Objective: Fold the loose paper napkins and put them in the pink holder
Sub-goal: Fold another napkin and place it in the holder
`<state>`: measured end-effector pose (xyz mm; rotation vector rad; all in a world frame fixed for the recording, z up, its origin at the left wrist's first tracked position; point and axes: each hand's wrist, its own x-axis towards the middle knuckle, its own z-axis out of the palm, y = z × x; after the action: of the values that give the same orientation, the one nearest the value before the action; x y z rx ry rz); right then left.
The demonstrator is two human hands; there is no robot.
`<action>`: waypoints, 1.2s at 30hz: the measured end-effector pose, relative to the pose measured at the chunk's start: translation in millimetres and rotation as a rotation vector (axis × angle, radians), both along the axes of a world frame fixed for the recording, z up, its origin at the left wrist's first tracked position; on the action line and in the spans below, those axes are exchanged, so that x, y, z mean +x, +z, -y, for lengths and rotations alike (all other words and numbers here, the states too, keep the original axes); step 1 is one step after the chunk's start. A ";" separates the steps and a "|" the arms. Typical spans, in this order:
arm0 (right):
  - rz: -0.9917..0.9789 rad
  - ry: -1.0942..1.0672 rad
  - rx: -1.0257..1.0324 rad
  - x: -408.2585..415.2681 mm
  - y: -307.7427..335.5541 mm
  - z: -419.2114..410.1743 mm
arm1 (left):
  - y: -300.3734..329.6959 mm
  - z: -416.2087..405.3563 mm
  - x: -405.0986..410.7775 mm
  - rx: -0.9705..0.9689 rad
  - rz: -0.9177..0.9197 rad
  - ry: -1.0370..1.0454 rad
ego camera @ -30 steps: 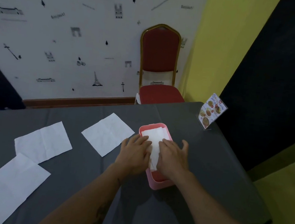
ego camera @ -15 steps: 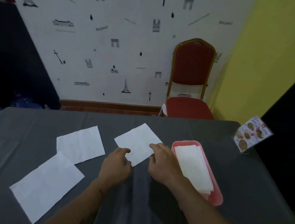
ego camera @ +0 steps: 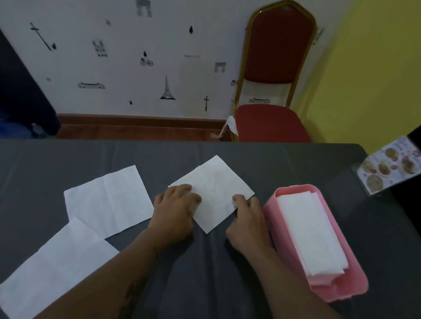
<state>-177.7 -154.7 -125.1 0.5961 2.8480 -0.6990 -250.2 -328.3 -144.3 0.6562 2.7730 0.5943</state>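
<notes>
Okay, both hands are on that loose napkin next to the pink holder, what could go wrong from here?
1. The left hand and right hand hold opposite corners of the thin white paper napkin; pulling apart could tear it.
2. The dark tablecloth is creased just below the napkin, so the fold may come out crooked.
3. The pink plastic holder sits close beside the right hand and already carries a stack of folded napkins; a careless knock could shift it.

Three white napkins (ego camera: 213, 191) flat; pink holder (ego camera: 352, 283) right, folded stack (ego camera: 308, 231) inside.
</notes>
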 end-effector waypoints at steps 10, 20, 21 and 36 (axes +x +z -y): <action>-0.158 0.017 0.091 -11.9 -15.5 -7.9 | -16.1 1.5 -13.8 0.125 -0.109 0.032; -0.159 0.327 -0.059 10.2 -15.1 12.9 | -19.3 11.8 -12.1 0.027 -0.048 -0.081; -0.169 0.316 -0.057 12.0 -17.9 13.8 | -19.9 11.6 -12.4 0.026 -0.054 -0.072; -0.351 -0.098 -0.372 1.8 -5.0 15.1 | 3.0 7.0 0.1 0.114 -0.141 -0.042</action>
<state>-175.9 -169.8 -130.1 0.6042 2.8818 -1.4368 -250.1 -335.3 -141.3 0.8078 2.8629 0.7282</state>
